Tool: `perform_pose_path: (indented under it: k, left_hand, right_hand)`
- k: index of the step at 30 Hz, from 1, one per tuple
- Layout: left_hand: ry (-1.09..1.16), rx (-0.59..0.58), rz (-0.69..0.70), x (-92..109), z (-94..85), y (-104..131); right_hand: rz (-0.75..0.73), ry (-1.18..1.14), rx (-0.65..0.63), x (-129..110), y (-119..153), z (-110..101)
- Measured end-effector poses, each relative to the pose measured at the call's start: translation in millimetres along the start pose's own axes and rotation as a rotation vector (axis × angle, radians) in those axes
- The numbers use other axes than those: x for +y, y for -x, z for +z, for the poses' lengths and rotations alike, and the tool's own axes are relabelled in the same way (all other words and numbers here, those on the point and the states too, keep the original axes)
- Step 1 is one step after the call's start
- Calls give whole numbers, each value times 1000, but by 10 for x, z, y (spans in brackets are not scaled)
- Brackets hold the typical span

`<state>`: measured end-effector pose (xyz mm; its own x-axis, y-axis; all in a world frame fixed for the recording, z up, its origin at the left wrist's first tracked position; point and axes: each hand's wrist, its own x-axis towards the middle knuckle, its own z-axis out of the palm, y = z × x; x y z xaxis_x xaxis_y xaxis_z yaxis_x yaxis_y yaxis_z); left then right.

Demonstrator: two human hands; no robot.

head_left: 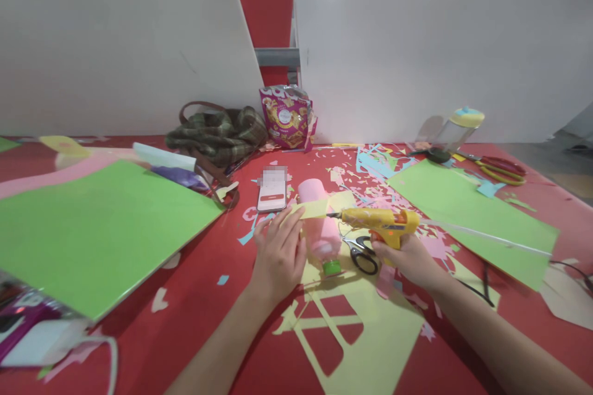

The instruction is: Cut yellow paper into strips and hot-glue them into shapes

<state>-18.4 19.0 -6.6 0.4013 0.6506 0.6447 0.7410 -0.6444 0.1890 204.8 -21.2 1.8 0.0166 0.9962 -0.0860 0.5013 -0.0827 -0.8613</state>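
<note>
My right hand (405,256) is wrapped round the handle of a yellow hot glue gun (377,220). Its nozzle points left and meets the edge of a pale yellow paper piece (314,209). With fingers close together, my left hand (280,250) grips the left end of that paper. The paper lies across a pink-covered bottle (319,234) with a green cap (332,268), which lies with its cap toward me. A clear glue stick (486,236) sticks out of the gun's back. Black-handled scissors (362,259) lie under the gun, beside the bottle.
A cut-out yellow sheet (384,333) lies in front. Green sheets flank the work at left (106,228) and right (477,216). A phone (272,190), paper scraps, a snack bag (287,117), a plaid bag (222,129), a clear cup (456,133) and red-yellow-handled scissors (503,170) sit farther back.
</note>
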Motion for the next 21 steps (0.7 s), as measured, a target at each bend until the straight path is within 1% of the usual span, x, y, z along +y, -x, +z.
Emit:
perform_pose_path:
  k: [7,13,17,21]
  left_hand:
    - [-1,-11,-4,-3,-2,10]
    - [6,-12,1,11,-10,9]
    - [4,-17,7,4,-13,10]
    - [6,-19,8,-4,-9,15]
  right_hand:
    - [17,20,48,-15,-4,-3]
    - [25,8,28,-16,-9,-10]
    - [4,-7,42,18,-19,-10]
    - [25,-1,47,52,-30,-8]
